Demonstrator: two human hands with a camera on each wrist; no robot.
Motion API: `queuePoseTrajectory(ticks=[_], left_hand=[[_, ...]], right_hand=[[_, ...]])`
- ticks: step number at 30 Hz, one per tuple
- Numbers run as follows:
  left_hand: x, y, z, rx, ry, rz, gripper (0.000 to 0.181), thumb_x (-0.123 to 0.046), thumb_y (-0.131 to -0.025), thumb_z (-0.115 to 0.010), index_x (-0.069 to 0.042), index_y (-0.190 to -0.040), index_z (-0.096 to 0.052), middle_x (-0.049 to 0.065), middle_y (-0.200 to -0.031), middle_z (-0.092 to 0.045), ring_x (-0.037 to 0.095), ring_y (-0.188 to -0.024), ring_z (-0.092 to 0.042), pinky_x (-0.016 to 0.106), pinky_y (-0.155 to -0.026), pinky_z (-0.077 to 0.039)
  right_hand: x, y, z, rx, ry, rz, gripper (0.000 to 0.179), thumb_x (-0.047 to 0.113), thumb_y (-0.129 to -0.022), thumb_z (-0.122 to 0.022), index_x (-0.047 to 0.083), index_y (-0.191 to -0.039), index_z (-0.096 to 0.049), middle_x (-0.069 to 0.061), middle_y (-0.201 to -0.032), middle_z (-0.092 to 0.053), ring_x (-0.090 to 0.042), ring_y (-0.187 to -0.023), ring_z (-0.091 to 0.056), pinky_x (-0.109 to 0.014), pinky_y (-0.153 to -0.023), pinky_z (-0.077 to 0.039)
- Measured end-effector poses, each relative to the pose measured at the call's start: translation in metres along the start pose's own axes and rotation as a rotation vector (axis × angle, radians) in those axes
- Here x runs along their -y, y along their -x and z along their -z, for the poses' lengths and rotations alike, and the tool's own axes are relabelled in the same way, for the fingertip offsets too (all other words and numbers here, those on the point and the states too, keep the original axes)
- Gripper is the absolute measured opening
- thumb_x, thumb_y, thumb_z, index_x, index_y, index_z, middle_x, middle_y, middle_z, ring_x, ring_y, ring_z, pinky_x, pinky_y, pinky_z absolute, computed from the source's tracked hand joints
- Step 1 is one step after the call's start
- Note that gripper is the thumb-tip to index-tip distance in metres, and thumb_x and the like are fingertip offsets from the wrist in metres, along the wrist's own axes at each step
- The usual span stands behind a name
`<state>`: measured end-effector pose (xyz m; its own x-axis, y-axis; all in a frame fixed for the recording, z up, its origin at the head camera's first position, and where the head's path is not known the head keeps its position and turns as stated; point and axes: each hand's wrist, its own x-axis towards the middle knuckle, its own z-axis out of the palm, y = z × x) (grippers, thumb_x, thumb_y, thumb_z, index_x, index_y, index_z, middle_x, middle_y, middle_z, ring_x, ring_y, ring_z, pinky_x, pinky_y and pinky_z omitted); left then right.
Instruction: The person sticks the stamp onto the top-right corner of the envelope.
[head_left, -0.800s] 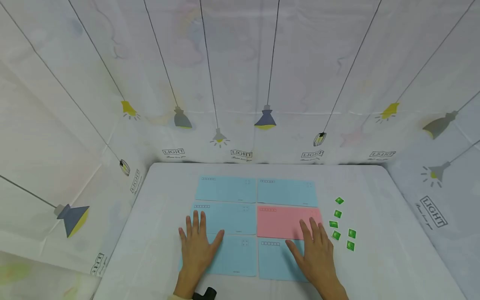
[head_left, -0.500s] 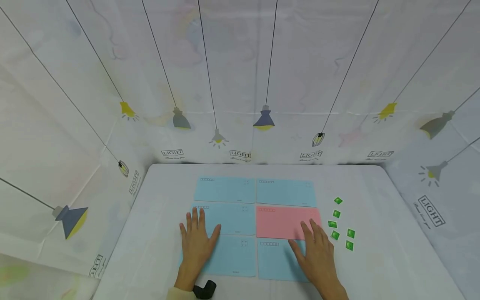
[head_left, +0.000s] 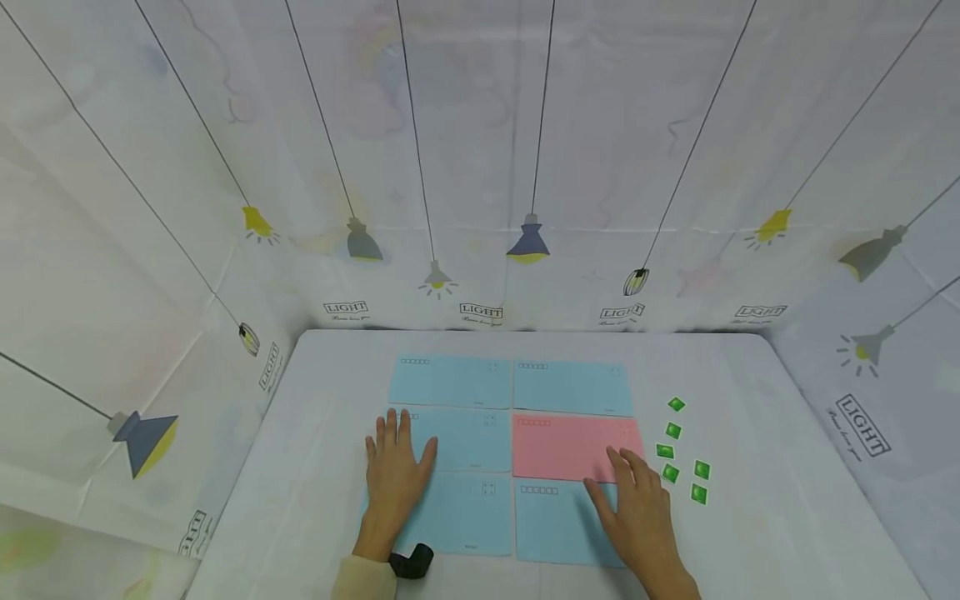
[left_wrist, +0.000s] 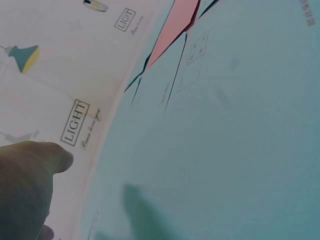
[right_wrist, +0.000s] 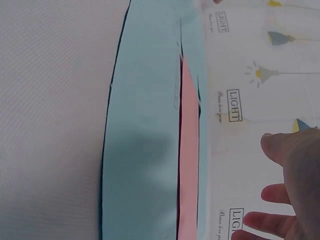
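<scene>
Several blue envelopes and one pink envelope (head_left: 562, 446) lie flat in two columns. My left hand (head_left: 396, 479), fingers straight and thumb spread, is over the left edge of the middle-left blue envelope (head_left: 472, 442) and the front-left blue envelope (head_left: 468, 517). My right hand (head_left: 643, 517), fingers relaxed, is over the right ends of the pink envelope and the front-right blue envelope (head_left: 555, 521). Neither hand holds anything. Both wrist views show shadows on blue paper, with the left thumb (left_wrist: 62, 157) and right fingers (right_wrist: 272, 220) apart from it.
Several small green square pieces (head_left: 665, 451) lie on the white table (head_left: 787, 500), right of the envelopes. A white cloth backdrop (head_left: 480, 167) printed with lamps rises behind the table and at its sides. A black curved item (head_left: 412, 562) is at my left wrist.
My left hand has shifted slightly forward. The right fingers have drawn back a little toward me and the right thumb has moved slightly right. The envelopes and green pieces keep their arrangement.
</scene>
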<state>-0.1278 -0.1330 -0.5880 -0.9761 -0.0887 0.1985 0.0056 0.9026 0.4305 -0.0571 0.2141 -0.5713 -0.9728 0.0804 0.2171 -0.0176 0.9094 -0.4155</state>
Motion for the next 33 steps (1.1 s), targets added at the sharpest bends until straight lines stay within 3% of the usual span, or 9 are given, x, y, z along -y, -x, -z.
queuePoseTrajectory(ticks=[15,21,27,33], left_hand=[[0.007,-0.025,-0.002,0.021,0.037,0.036,0.071,-0.041,-0.097,-0.059,0.006,-0.147,-0.043,0.030,-0.155,-0.038,0.048,-0.145,-0.035,0.064,-0.116,-0.031],[0.010,-0.031,-0.007,0.016,0.055,0.052,0.067,-0.038,-0.099,-0.059,0.008,-0.145,-0.045,0.031,-0.154,-0.039,0.047,-0.145,-0.035,0.063,-0.118,-0.030],[0.013,-0.047,-0.009,-0.005,0.078,0.065,0.065,-0.036,-0.099,-0.060,0.008,-0.144,-0.045,0.030,-0.154,-0.039,0.047,-0.146,-0.034,0.062,-0.119,-0.029],[0.020,-0.065,-0.011,0.036,0.089,0.088,0.067,-0.035,-0.099,-0.059,0.009,-0.146,-0.042,0.031,-0.156,-0.035,0.047,-0.148,-0.030,0.061,-0.121,-0.025]], right_hand=[[-0.011,-0.004,0.007,-0.048,0.008,0.001,0.063,0.027,-0.089,-0.076,0.001,-0.140,-0.050,-0.023,-0.124,-0.057,-0.040,-0.114,-0.056,-0.059,-0.091,-0.048],[-0.014,-0.002,0.010,-0.091,0.008,0.029,0.061,0.023,-0.087,-0.078,0.000,-0.137,-0.052,-0.022,-0.115,-0.059,-0.038,-0.106,-0.058,-0.057,-0.084,-0.051],[-0.016,0.000,0.009,-0.114,0.023,0.043,0.058,0.022,-0.086,-0.079,-0.001,-0.134,-0.056,-0.020,-0.109,-0.060,-0.036,-0.101,-0.059,-0.055,-0.076,-0.051],[-0.021,-0.002,0.006,-0.137,0.028,0.051,0.052,0.019,-0.085,-0.080,-0.001,-0.128,-0.059,-0.019,-0.106,-0.060,-0.034,-0.098,-0.059,-0.050,-0.073,-0.051]])
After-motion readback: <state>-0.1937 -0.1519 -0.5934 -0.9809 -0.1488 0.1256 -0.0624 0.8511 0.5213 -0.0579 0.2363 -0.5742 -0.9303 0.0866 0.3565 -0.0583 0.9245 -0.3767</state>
